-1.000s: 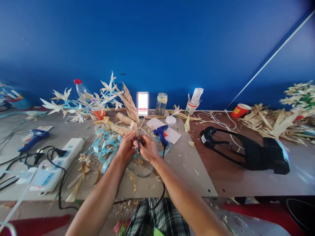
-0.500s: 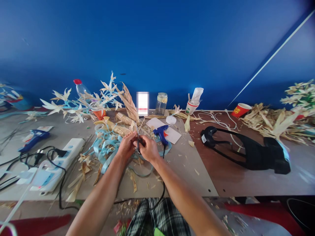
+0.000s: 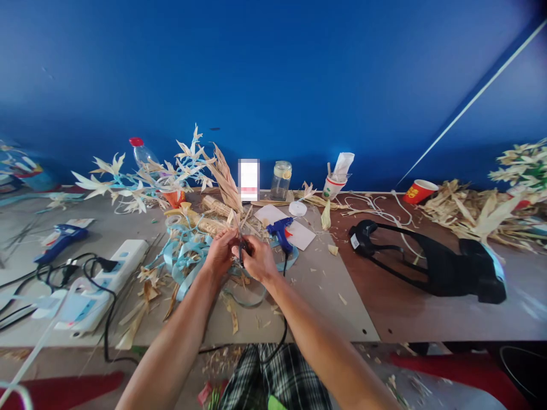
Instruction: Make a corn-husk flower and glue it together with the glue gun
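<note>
My two hands meet over the middle of the table. My left hand [image 3: 220,253] is closed, pinching a small piece of dried corn husk [image 3: 233,218] that sticks up between the hands. My right hand [image 3: 258,259] is closed on small dark-handled scissors [image 3: 242,246], whose thin blades point up and away at the husk. Loops of light blue ribbon [image 3: 183,256] lie under and to the left of my hands. Husk scraps are scattered around them.
A blue glue gun [image 3: 280,230] lies on white card just right of my hands. To the left are a white power strip [image 3: 106,273], cables and another glue gun [image 3: 60,239]. Husk flowers [image 3: 141,185], jar [image 3: 280,179] and cups stand behind. A black strap device [image 3: 431,265] lies right.
Both hands stay together in the same place. Only the fingers and the scissors' blades shift slightly around the husk piece.
</note>
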`<action>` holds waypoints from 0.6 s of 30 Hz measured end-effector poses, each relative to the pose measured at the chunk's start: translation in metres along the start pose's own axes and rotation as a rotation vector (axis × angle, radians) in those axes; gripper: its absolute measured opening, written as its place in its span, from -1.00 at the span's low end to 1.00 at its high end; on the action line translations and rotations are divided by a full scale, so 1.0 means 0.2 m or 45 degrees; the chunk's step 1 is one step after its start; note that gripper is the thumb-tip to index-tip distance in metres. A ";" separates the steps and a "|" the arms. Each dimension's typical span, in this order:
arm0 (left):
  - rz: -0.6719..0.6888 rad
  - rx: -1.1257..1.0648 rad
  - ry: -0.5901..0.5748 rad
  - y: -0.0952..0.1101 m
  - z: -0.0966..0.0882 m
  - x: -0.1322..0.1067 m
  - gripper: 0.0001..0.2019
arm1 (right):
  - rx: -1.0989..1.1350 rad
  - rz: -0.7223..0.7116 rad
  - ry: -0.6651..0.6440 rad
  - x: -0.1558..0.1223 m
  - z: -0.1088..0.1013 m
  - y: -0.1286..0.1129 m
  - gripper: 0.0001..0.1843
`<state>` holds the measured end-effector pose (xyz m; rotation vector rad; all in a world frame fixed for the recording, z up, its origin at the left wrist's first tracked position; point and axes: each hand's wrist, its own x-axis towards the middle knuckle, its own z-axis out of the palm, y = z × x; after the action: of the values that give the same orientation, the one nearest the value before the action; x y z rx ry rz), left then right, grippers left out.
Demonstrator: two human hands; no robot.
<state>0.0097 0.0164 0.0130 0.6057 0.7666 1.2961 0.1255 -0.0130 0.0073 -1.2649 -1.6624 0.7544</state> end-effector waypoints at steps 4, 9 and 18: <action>0.000 -0.007 0.007 0.01 0.00 0.00 -0.75 | 0.035 0.012 0.004 0.00 0.00 0.01 -0.79; 0.012 -0.030 0.056 0.01 0.01 0.00 -0.72 | 0.050 -0.006 0.003 0.01 0.01 0.01 -0.78; 0.021 -0.045 0.040 0.01 0.00 0.01 -0.67 | 0.017 0.017 0.020 0.01 0.01 0.00 -0.76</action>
<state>0.0091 0.0180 0.0137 0.5654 0.7648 1.3342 0.1230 -0.0112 0.0076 -1.2708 -1.6356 0.7608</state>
